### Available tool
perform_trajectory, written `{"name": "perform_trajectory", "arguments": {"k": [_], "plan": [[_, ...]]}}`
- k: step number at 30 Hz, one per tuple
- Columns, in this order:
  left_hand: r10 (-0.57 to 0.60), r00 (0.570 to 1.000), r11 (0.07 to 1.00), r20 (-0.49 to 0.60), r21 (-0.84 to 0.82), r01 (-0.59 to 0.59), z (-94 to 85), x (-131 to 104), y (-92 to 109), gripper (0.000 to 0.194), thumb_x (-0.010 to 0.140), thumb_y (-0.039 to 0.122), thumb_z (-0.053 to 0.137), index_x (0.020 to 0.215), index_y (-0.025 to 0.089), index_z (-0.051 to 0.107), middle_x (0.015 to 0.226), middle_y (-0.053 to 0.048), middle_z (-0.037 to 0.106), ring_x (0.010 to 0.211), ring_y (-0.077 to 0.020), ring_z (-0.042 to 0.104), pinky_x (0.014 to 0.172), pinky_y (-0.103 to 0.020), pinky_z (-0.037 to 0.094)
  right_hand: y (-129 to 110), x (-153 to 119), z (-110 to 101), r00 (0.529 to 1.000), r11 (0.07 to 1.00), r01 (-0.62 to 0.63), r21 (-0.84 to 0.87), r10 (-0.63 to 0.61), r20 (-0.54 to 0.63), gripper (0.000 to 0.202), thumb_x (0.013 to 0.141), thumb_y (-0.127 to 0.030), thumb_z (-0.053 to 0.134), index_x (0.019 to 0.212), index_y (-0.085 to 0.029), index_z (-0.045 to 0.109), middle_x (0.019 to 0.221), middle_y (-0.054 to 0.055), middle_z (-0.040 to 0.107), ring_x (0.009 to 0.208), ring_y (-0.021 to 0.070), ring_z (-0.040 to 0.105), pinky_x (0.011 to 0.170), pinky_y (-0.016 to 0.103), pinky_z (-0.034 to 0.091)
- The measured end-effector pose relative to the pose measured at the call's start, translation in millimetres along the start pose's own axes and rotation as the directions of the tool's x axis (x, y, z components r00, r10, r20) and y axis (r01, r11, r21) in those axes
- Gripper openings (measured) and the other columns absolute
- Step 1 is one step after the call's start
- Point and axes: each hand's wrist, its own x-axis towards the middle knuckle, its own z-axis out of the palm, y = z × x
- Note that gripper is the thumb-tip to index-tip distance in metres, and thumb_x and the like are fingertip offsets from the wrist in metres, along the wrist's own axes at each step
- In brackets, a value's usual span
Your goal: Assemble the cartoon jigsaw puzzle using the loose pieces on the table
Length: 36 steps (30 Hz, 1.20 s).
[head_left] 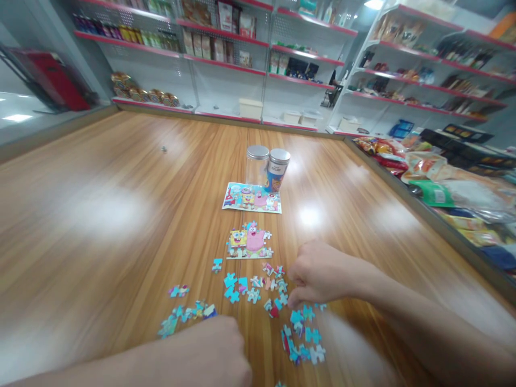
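A partly joined puzzle (249,241) with a yellow and a pink cartoon figure lies on the wooden table (181,188). Just behind it is a picture sheet (252,198) of cartoon characters. My right hand (314,273) is at the right edge of the loose pieces (278,285), its fingers curled and pointing left; what it holds, if anything, is hidden. Nearest the camera, my left hand (220,352) is low over the table, with its back up and its fingers hidden. Loose blue pieces (187,313) lie just beyond it, and more (304,338) lie between the hands on the right.
A clear jar (257,166) with a silver lid and a blue-labelled can (277,171) stand behind the sheet. Packaged goods (451,183) line the table's right side. Stocked shelves (226,64) rise beyond the far edge. A tiny object (164,149) lies far left.
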Motion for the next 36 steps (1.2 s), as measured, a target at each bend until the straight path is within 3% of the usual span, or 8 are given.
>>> {"name": "perform_trajectory", "arguments": {"k": [4,7,11,14,22,25,29,36], "plan": [[0.041,0.993,0.999,-0.114,-0.011,-0.042,-11.4,-1.1,-17.7,0.015,0.095,0.035,0.065,0.105,0.026,0.073,0.051,0.003,0.065,0.036,-0.0150,0.050,0.037,-0.031,0.017,-1.4,2.4,1.8,0.998,0.999,-0.036,-0.031,0.035,-0.056,0.043,0.087,-0.056,0.069,0.067,-0.018,0.076,0.057,0.004,0.068,0.051,0.0136,0.056,0.052,0.027,0.020],[0.047,0.985,0.999,-0.165,-0.010,-0.050,-10.4,-4.0,-34.9,0.022,0.094,0.038,0.067,0.113,0.027,0.069,0.056,0.003,0.067,0.042,-0.0147,0.053,0.040,-0.031,0.019,-1.8,0.0,-2.9,0.999,0.999,-0.033,-0.037,0.033,-0.021,0.049,0.083,-0.064,0.069,0.069,-0.017,0.076,0.058,0.005,0.069,0.051,0.0142,0.057,0.052,0.027,0.021],[0.058,0.974,0.998,-0.217,0.010,-0.057,-7.0,-5.5,-53.3,0.017,0.099,0.031,0.061,0.114,0.029,0.068,0.062,0.003,0.067,0.048,-0.0141,0.056,0.044,-0.031,0.023,-5.0,-0.2,-6.3,0.997,0.998,-0.047,-0.048,0.050,0.066,0.055,0.080,-0.069,0.069,0.070,-0.016,0.078,0.060,0.007,0.071,0.051,0.0146,0.057,0.051,0.027,0.021],[0.040,0.975,0.999,-0.218,0.026,-0.035,-10.5,-4.1,-55.8,0.019,0.101,0.027,0.058,0.118,0.026,0.067,0.068,0.002,0.069,0.053,-0.0147,0.059,0.046,-0.032,0.026,-6.3,0.1,-6.6,0.996,0.995,-0.082,-0.064,0.084,0.030,0.051,0.086,-0.064,0.067,0.071,-0.016,0.078,0.063,0.008,0.073,0.052,0.0149,0.058,0.051,0.027,0.021],[0.128,0.979,0.989,-0.156,-0.057,-0.139,-21.8,-2.0,-23.7,0.020,0.094,0.028,0.069,0.114,0.026,0.069,0.050,0.005,0.063,0.040,-0.0156,0.051,0.038,-0.033,0.019,-15.4,-8.5,-8.9,0.996,0.996,-0.058,-0.063,0.062,0.061,0.058,0.080,-0.070,0.069,0.067,-0.014,0.076,0.056,0.009,0.068,0.050,0.0180,0.061,0.048,0.026,0.023],[0.114,0.979,0.990,-0.169,-0.059,-0.126,-15.0,-1.2,-28.1,0.011,0.095,0.032,0.068,0.103,0.025,0.072,0.052,0.003,0.064,0.043,-0.0160,0.054,0.042,-0.032,0.028,-18.2,-4.4,-5.9,0.995,0.993,-0.087,-0.079,0.090,0.031,0.054,0.080,-0.066,0.073,0.067,-0.014,0.076,0.057,0.009,0.069,0.051,0.0186,0.062,0.048,0.026,0.023],[0.133,0.963,0.986,-0.234,-0.063,-0.151,-8.4,0.9,-44.8,0.022,0.097,0.041,0.064,0.107,0.022,0.071,0.068,0.000,0.070,0.062,-0.0174,0.064,0.053,-0.032,0.039,-15.5,-4.0,-6.3,0.992,0.989,-0.129,-0.073,0.130,0.001,0.052,0.083,-0.064,0.071,0.067,-0.014,0.076,0.058,0.009,0.070,0.050,0.0171,0.061,0.049,0.026,0.026],[0.062,0.976,0.997,-0.206,-0.027,-0.069,-11.0,2.9,-49.7,0.032,0.093,0.046,0.068,0.119,0.028,0.071,0.064,0.003,0.071,0.053,-0.0138,0.062,0.043,-0.030,0.027,-14.8,-10.9,5.2,0.996,0.996,-0.085,-0.040,0.085,-0.006,0.046,0.076,-0.062,0.078,0.062,-0.018,0.074,0.055,0.007,0.069,0.048,0.0189,0.063,0.048,0.028,0.018]]}}
